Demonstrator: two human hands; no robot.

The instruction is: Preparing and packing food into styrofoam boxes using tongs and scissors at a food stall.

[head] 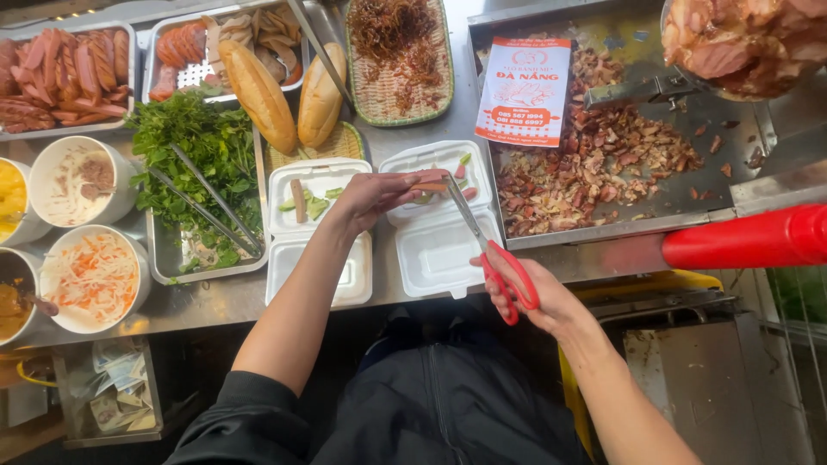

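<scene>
Sausage [428, 185]: pinkish strip, left hand [372, 196] | red-handled scissors [491, 250], right hand [534, 297]

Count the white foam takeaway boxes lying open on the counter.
2. One foam box lies beside the tray of herbs, under the left hand; the other foam box lies beside the meat tray, under the scissors in the right hand. None appear hidden.
</scene>
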